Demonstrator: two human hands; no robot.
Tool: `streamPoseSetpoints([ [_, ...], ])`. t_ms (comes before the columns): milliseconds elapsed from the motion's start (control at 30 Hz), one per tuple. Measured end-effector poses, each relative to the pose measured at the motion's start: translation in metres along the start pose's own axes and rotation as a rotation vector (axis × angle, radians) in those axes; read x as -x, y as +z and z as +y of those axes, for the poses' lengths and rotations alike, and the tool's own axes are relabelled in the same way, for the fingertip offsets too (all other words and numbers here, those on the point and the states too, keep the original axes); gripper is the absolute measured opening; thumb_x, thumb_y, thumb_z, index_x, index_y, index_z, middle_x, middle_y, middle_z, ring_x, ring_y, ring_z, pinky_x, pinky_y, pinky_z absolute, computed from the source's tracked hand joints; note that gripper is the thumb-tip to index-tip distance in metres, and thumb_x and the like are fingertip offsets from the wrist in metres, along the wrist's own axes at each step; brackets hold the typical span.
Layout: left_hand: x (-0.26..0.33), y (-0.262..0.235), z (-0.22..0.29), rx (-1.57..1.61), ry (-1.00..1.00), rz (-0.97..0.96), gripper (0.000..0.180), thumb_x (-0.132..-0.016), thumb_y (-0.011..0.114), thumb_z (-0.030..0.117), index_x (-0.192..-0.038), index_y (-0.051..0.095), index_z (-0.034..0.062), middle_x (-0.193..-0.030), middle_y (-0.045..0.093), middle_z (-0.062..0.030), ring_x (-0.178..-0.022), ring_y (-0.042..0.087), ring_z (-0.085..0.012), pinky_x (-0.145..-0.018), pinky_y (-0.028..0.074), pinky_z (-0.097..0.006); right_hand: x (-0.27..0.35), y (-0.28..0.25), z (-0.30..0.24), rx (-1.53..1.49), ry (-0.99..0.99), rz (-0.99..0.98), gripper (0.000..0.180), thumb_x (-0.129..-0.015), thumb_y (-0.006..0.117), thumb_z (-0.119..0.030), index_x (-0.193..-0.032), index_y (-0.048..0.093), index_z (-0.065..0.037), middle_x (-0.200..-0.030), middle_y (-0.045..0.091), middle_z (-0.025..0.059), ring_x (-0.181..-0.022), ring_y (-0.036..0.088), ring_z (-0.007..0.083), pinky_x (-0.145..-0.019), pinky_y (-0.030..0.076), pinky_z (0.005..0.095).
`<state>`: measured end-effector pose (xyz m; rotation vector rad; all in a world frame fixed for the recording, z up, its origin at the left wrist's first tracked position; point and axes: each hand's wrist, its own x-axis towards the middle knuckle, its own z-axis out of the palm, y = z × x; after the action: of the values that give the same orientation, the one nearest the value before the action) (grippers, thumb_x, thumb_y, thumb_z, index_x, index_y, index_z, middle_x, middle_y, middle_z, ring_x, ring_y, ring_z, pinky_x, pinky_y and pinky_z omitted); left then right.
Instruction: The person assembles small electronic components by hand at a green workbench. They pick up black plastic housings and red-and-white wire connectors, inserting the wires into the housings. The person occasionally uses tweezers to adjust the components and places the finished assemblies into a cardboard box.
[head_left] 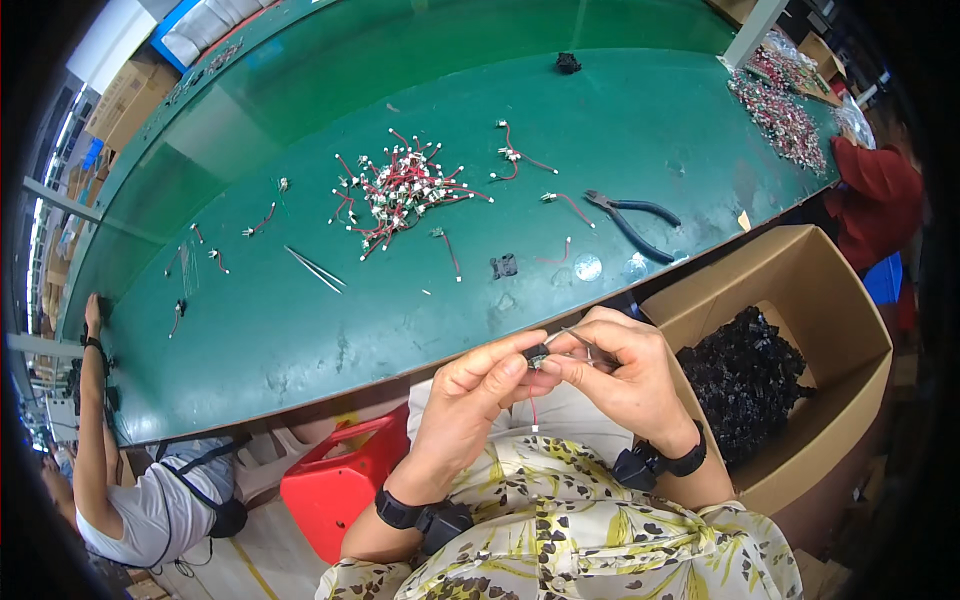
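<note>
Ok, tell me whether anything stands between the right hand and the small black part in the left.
Nothing visible does. The right hand, holding metal tweezers, is right beside the small black part held by the left hand; a red wire hangs below. Finer contact is too small to tell.

A bright red moulded-plastic object (335, 490), perhaps a stool, stands below the green-topped table (300, 375). A co-worker in a white shirt (165, 505) is at the left, another in dark red sleeves (875, 190) at the right. A brown cardboard carton (130, 98) sits upper left, near a blue-edged bin (205, 32).
</note>
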<state>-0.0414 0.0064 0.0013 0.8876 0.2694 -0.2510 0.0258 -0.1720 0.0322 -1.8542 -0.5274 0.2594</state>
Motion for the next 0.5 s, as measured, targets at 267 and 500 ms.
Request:
streamPoseSetpoints([
  [267,0.002,-0.008,-0.003,-0.084,0.127,-0.036,0.035,-0.089,0.066,0.000,-0.124,0.061,-0.0005,-0.100,0.070,-0.0092,-0.095,0.068,-0.0164,-0.083,0.054,-0.026,0.005,0.000,-0.008,0.085,-0.056,0.093,0.017,-0.083,0.071,-0.007,-0.100,0.069,-0.004,-0.073,0.060,0.0060,-0.055,0.055,0.0117,-0.049,0.043,0.0271],
  [500,0.004,-0.009,-0.008,-0.096,0.147,0.006,0.033,-0.086,0.069,0.003,-0.119,0.063,-0.0016,-0.096,0.070,-0.0125,-0.086,0.069,-0.0185,-0.079,0.057,-0.029,0.011,-0.006,-0.012,0.505,-0.295,-0.037,0.019,-0.081,0.071,-0.009,-0.099,0.070,-0.009,-0.063,0.051,0.0020,-0.051,0.056,0.0175,-0.044,0.043,0.0307],
])
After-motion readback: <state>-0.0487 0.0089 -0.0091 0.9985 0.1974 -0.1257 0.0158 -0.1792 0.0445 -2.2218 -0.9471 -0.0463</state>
